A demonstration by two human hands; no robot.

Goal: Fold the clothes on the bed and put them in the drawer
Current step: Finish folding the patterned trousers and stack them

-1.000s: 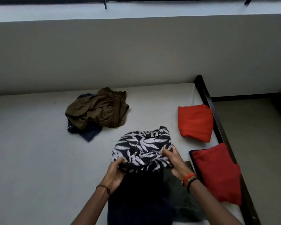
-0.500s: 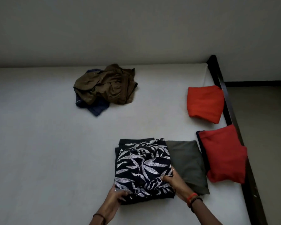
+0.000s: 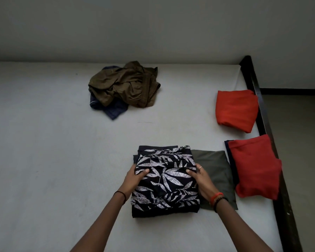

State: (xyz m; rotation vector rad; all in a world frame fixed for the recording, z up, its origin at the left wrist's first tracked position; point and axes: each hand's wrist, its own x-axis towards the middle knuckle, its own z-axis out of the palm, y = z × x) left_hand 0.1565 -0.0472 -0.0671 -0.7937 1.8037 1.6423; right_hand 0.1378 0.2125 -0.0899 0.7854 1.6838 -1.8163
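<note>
On the bed (image 3: pixel 44 160), near its foot, I noted the folded leaf-print garment (image 3: pixel 165 180) lying flat, left hand (image 3: pixel 135 176) and right hand (image 3: pixel 201 180) clasping its sides. Folding looked finished; next I would judge the brown crumpled garment (image 3: pixel 125 84) due.

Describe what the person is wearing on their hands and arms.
Both forearms are bare, with no sleeves in view. The left hand has a thin dark cord at the wrist. The right hand has a thin ring on one finger, plus an orange band and dark beaded bracelet.
</note>
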